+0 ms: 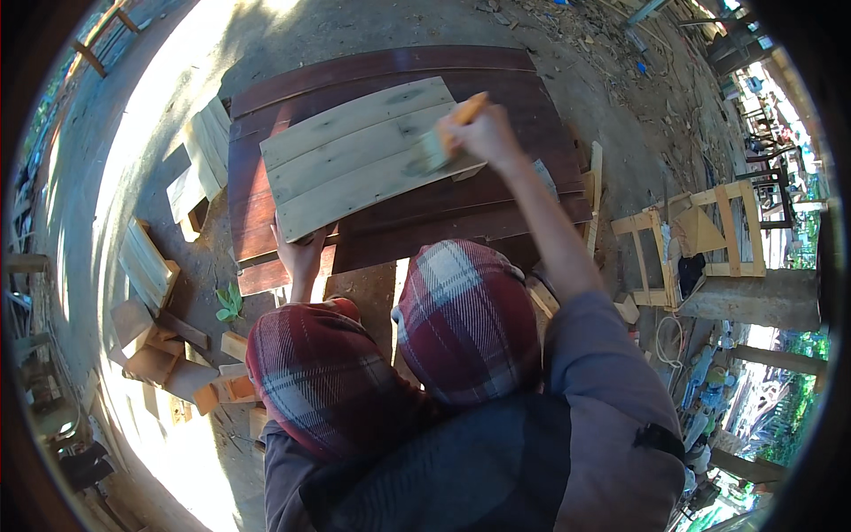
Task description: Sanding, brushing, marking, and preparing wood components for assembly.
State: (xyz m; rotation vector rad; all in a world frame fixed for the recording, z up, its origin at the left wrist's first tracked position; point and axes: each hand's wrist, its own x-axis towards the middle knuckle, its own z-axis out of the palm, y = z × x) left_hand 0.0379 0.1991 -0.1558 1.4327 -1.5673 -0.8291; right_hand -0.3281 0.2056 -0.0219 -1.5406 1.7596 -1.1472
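A pale wooden panel (355, 146) of several joined planks lies at a slant on a dark red-brown wooden tabletop (399, 232). My right hand (483, 137) is closed round a wide paintbrush (434, 151) with an orange-brown handle. Its bristles, smeared by motion, are over the panel's right part, beside a darker patch on the wood. My left hand (300, 255) grips the panel's near left corner, with some fingers hidden beneath it.
Pale wooden pieces (206, 146) and a pile of offcuts (164, 355) lie on the ground at the left. To the right stands a wooden frame (736, 232) beside a thick post (753, 300). My plaid-covered knees (470, 324) are close to the tabletop's near edge.
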